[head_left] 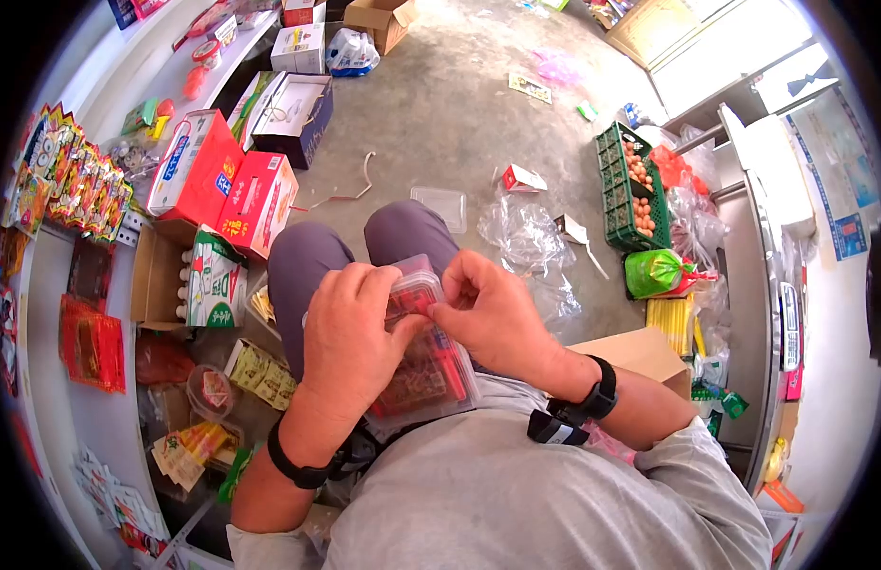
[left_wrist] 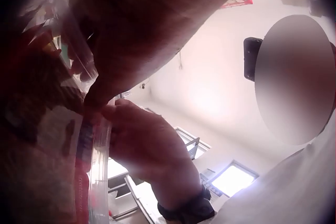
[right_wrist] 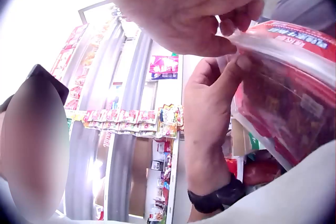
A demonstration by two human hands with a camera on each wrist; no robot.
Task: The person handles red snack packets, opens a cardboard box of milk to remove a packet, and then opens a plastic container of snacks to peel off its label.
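A clear plastic box [head_left: 426,380] with red packets inside lies on the seated person's lap, between both hands. My left hand [head_left: 350,328] grips its left upper edge, with the thumb bent across toward the middle. From the right, my right hand [head_left: 497,318] pinches the rim near the same spot, its fingers curled. Both thumbs meet at the box's edge in the right wrist view, where the red-labelled lid [right_wrist: 299,40] shows beside the fingers. Dark and close in the left wrist view, the box wall [left_wrist: 100,166] runs down beside the hands.
Stocked shelves [head_left: 41,313] line the left, with red gift boxes [head_left: 255,204] beside the knees. A clear tray [head_left: 440,207] and crumpled plastic wrap [head_left: 526,237] lie on the floor ahead. To the right stands a green crate [head_left: 612,180] of eggs, near an open cardboard box [head_left: 640,356].
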